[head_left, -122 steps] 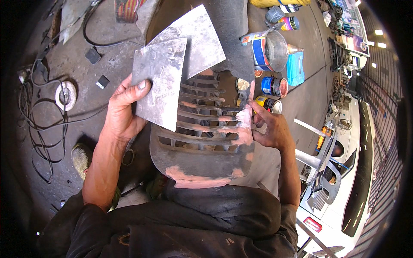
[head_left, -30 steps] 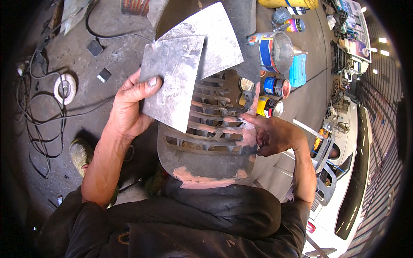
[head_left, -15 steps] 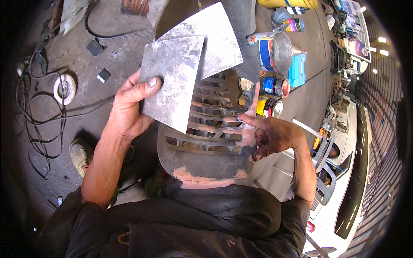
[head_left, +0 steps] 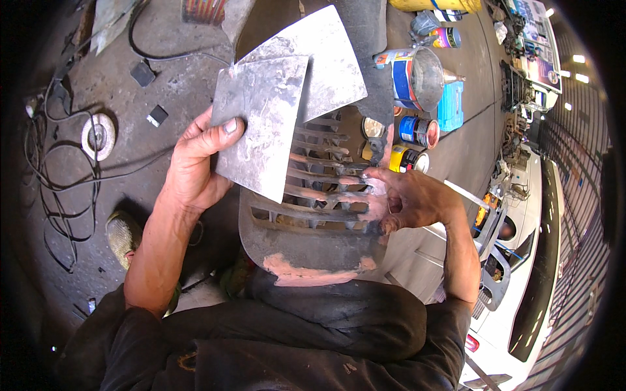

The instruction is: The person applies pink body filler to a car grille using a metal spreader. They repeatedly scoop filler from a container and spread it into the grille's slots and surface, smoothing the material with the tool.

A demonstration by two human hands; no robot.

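Observation:
A dark plastic grille (head_left: 293, 241) with several slats stands propped over my lap, patched with pink filler (head_left: 377, 202) along its right edge and near corner. My left hand (head_left: 202, 150) is closed on a flat, smeared grey plate (head_left: 261, 124), thumb on its upper face. A second plate (head_left: 326, 65) lies partly behind the first, overlapping it; whether my fingers also hold that one is hidden. At the grille's right edge my right hand (head_left: 414, 199) touches the filler with its index finger, the thumb spread apart from it. Its other fingers are mostly hidden.
Beyond the grille stand an open tin (head_left: 417, 78), a blue tin (head_left: 417, 131), a yellow-and-black tin (head_left: 404, 159) and a blue case (head_left: 451, 107). Cables (head_left: 49, 176) and a round pale disc (head_left: 98, 137) lie on the floor at left. A white vehicle (head_left: 502, 352) is at right.
My right index finger has drawn back from the slat to the filler at the edge. The right thumb has moved slightly up toward the grille. My left hand and the plates hardly differ.

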